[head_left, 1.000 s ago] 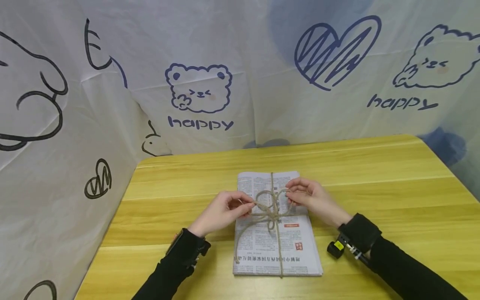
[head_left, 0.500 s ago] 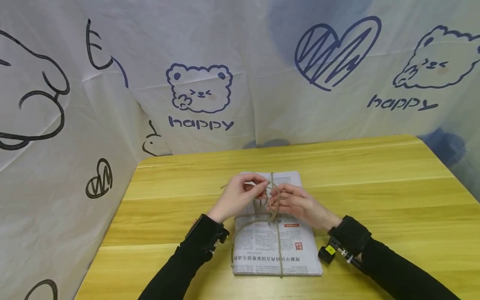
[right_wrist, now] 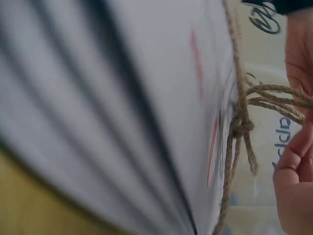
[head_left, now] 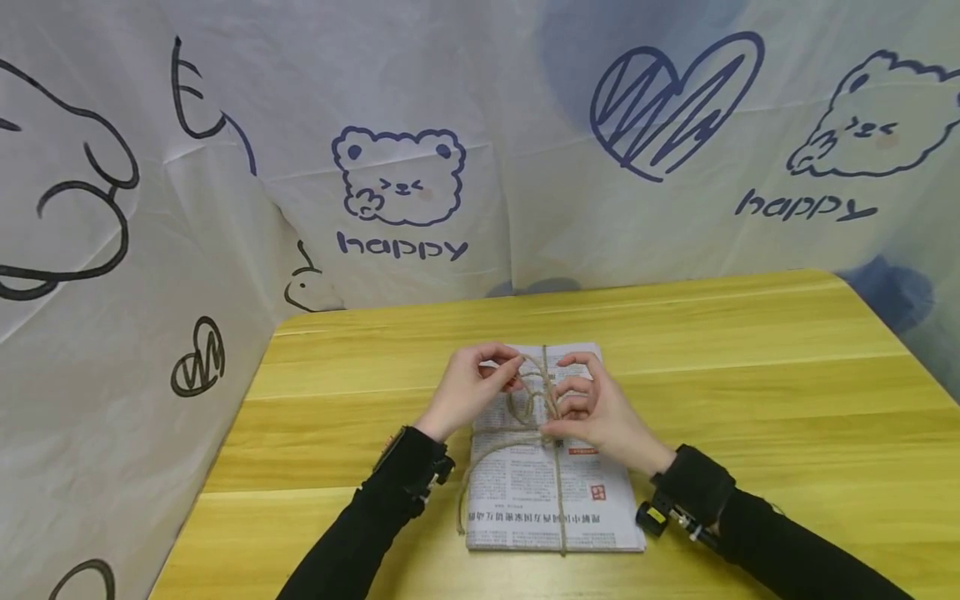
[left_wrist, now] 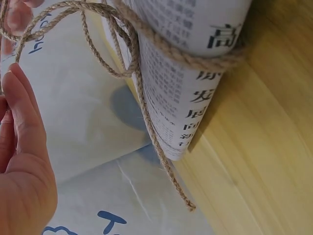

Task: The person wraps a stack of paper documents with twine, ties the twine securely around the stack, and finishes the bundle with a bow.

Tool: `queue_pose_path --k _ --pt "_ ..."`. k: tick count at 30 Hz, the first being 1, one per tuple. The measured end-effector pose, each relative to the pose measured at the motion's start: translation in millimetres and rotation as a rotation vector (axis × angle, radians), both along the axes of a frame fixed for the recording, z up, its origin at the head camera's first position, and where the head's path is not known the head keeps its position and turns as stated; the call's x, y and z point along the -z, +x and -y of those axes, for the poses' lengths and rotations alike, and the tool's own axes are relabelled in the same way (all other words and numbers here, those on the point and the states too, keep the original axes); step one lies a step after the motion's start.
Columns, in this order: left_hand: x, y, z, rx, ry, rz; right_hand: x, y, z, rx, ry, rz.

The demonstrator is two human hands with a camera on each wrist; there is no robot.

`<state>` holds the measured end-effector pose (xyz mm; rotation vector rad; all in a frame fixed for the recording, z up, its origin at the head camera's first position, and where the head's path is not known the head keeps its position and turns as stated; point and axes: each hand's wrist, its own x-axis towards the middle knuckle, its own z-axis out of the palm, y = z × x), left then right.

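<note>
A folded stack of newspapers (head_left: 517,492) lies on the table, with brown twine (head_left: 559,492) crossing it both ways. Near its middle is a knot (right_wrist: 243,128), from which loops rise toward both hands. My left hand (head_left: 474,385) pinches a strand of twine between thumb and fingertips, above the stack's upper left part. Just right of the loops, my right hand (head_left: 603,417) has its fingers curled around the twine, with the index finger raised and the thumb low by the knot. The right wrist view cuts off those fingertips. One loose twine end (left_wrist: 188,203) hangs past the stack's edge.
The wooden table (head_left: 360,400) extends on both sides of the stack. Behind it and along the left hangs a white cloth (head_left: 480,208) printed with bears and hearts. A wrist camera (head_left: 651,518) sits beside the stack's right edge.
The hands were apart, each holding a loop of twine; they have come together over the upper stack. Lately the right hand's fingers have spread, and its thumb has lowered toward the knot.
</note>
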<state>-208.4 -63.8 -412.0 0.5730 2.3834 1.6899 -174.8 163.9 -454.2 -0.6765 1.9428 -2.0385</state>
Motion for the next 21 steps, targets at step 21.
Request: queue_pose_path --k 21 --pt "-4.9 -4.6 1 -0.099 -0.091 -0.072 -12.3 24.5 12 0.184 0.232 -0.677"
